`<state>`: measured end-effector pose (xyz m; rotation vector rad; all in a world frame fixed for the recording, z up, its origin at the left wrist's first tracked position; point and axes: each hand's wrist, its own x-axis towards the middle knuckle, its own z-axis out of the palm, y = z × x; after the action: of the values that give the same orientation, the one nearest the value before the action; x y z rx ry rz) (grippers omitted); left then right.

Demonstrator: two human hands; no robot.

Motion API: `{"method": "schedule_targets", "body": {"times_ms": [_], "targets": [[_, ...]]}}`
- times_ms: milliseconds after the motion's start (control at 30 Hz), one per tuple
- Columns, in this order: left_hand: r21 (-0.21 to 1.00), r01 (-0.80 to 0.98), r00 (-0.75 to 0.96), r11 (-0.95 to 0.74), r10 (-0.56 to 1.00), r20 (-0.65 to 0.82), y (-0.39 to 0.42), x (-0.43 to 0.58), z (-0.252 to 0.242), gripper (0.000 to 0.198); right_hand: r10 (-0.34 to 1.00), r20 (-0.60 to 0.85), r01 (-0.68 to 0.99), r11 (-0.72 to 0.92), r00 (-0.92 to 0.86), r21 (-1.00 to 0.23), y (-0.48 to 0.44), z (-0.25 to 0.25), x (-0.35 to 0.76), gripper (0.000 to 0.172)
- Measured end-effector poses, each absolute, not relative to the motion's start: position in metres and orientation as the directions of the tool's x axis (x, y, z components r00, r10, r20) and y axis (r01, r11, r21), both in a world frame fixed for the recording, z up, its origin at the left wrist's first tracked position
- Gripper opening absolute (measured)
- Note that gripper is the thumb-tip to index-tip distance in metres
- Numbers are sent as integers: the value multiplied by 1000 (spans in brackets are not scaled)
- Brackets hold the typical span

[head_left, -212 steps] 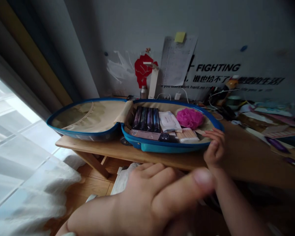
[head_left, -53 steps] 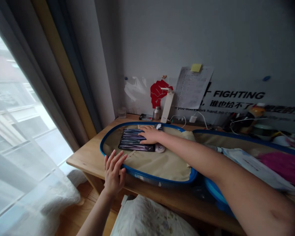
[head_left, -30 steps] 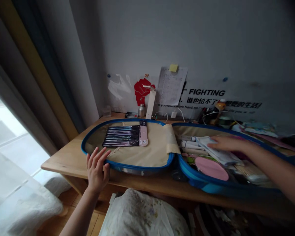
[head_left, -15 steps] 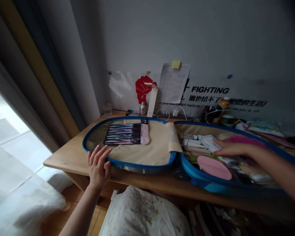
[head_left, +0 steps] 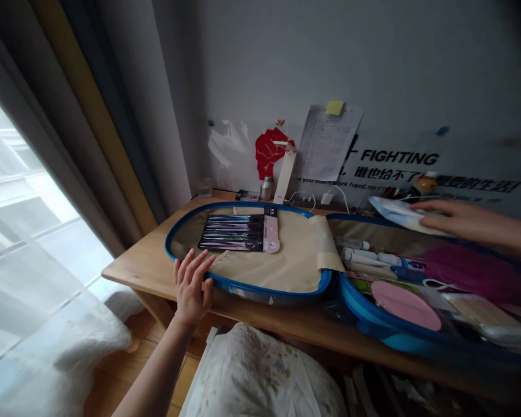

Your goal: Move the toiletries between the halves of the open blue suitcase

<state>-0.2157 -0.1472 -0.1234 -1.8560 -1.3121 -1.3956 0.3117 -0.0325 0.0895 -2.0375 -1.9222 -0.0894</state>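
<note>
My right hand [head_left: 458, 217] has a white packet [head_left: 397, 212] pinched over the far rim of the open blue suitcase [head_left: 247, 288] on the tabletop [head_left: 130, 272], left hand [head_left: 191, 286] spread wide on the rim, and a slipped grip could drop it onto the packed tubes [head_left: 364, 255]

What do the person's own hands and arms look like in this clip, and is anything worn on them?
The left hand and right hand are bare: no gloves, and no ring, watch or bracelet shows, though the right is blurred. The left forearm and right forearm are bare too, with no sleeve in view.
</note>
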Motion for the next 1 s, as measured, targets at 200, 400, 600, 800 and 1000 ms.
{"method": "schedule_targets", "body": {"times_ms": [200, 400, 600, 800, 1000], "targets": [[157, 890, 28, -428, 397, 918, -147, -216, -123, 42, 868, 70, 828, 491, -492, -270, -35, 96, 150, 60], [138, 897, 47, -420, 401, 915, -146, -217, -126, 53, 599, -100, 571, 679, -794, -462, -34, 45, 4, 49], [123, 900, 56, -419, 390, 919, -146, -216, -127, 56, 426, -161, 437, 699, -890, -566, -25, 2, -59, 49], [148, 908, 36, -392, 424, 905, -145, -216, -129, 53, 224, -103, 244, 815, -969, -525, -14, -26, -82, 37], [152, 910, 32, -385, 431, 902, -145, -217, -130, 51, 270, -110, 289, 829, -956, -478, -11, -47, -96, 39]]}}
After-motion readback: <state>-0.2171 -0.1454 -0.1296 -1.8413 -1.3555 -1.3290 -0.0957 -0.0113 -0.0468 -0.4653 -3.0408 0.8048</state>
